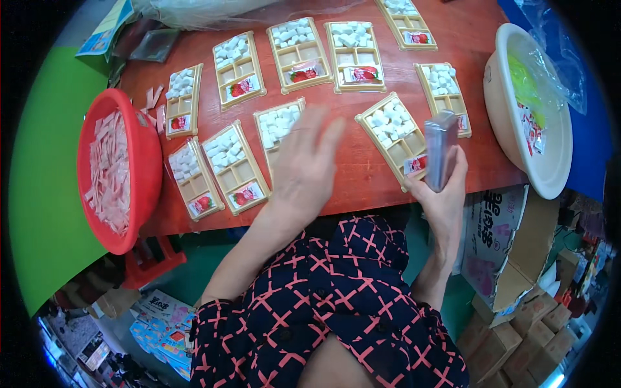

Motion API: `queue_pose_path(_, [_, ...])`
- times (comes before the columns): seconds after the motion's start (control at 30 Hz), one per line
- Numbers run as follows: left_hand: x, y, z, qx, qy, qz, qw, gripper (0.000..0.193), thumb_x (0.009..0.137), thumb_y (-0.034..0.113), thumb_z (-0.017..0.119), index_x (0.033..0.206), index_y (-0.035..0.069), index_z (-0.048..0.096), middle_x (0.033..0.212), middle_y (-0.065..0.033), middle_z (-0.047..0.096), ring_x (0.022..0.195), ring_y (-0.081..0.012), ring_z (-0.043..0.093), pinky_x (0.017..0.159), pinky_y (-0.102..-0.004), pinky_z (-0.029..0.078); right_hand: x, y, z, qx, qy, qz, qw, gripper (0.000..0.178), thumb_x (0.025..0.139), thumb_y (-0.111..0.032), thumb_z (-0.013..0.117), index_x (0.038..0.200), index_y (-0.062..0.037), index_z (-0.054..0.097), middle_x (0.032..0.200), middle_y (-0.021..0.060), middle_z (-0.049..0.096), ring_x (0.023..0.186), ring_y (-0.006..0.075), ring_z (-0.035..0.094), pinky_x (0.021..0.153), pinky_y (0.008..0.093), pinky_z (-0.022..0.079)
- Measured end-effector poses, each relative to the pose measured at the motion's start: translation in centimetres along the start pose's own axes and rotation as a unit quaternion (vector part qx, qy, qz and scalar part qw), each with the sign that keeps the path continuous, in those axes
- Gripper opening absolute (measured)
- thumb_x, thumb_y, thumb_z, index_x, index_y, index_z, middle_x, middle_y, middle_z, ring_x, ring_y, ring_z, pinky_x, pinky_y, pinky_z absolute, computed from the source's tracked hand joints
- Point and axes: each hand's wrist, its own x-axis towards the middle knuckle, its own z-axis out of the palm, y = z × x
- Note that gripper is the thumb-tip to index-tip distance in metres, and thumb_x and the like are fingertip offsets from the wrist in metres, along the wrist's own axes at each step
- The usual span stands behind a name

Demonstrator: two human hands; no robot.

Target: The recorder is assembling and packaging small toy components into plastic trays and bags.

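My right hand grips a stack of clear plastic pieces, held upright; their exact kind is unclear. Just left of it lies a cream tray with white cubes in its large compartment and a strawberry-printed packet in a small one. My left hand, blurred by motion, is over another tray of white cubes and hides its lower part. The fingers look stretched and apart, with nothing visible between them. Two similar trays, one left tray and one nearer tray, hold cubes and strawberry packets.
Several more filled trays form a back row on the red table. A red basin full of small pale packets stands left, with loose packets beside it. At right is a white basin with packets and plastic bags. Below it sits an open carton.
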Motion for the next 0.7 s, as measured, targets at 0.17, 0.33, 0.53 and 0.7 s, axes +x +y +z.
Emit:
queue_pose_path(0.17, [2.4, 2.6, 2.7, -0.042, -0.026, 0.125, 0.991, 0.038, 0.077, 0.012, 0.052, 0.113, 0.002, 0.048, 0.127, -0.0157, 0.041, 0.122, -0.033, 0.034, 0.097, -0.0427, 0.03, -0.7, -0.5, 0.0, 0.126, -0.081, -0.004, 0.989, 0.085, 0.055, -0.019, 0.07, 0.128, 0.0, 0.03, 0.113, 0.0122, 0.046, 0.104, 0.0192, 0.045, 0.087, 0.0347, 0.039])
queue_pose_path(0.33, [1.5, 1.8, 4.3, -0.028, -0.099, 0.126, 0.987, 0.044, 0.078, 0.02, 0.054, 0.117, 0.002, 0.046, 0.129, -0.0154, 0.04, 0.123, -0.032, 0.033, 0.098, -0.0425, 0.029, -0.5, 0.4, -1.7, 0.198, -0.082, 0.053, 0.975, 0.082, 0.055, -0.026, 0.071, 0.125, 0.0005, 0.037, 0.114, 0.0108, 0.047, 0.1, 0.0172, 0.048, 0.084, 0.029, 0.04])
queue_pose_path(0.53, [0.9, 1.9, 3.4, -0.03, -0.133, 0.107, 0.985, 0.048, 0.076, 0.022, 0.058, 0.119, 0.003, 0.046, 0.132, -0.0153, 0.037, 0.124, -0.0318, 0.031, 0.1, -0.0435, 0.026, 0.4, -0.1, -0.8, 0.394, -0.168, 0.063, 0.901, 0.078, 0.06, -0.03, 0.071, 0.123, 0.0027, 0.038, 0.111, 0.0128, 0.051, 0.097, 0.0187, 0.053, 0.083, 0.0294, 0.042])
queue_pose_path(0.7, [0.5, 2.2, 2.2, -0.018, -0.094, 0.12, 0.988, 0.053, 0.072, 0.021, 0.063, 0.119, 0.005, 0.046, 0.135, -0.0116, 0.034, 0.127, -0.0312, 0.027, 0.101, -0.0451, 0.023, 0.6, -0.7, -0.9, 0.373, -0.163, 0.02, 0.913, 0.075, 0.063, -0.03, 0.071, 0.122, 0.0037, 0.039, 0.109, 0.0129, 0.052, 0.099, 0.0193, 0.052, 0.084, 0.0304, 0.043])
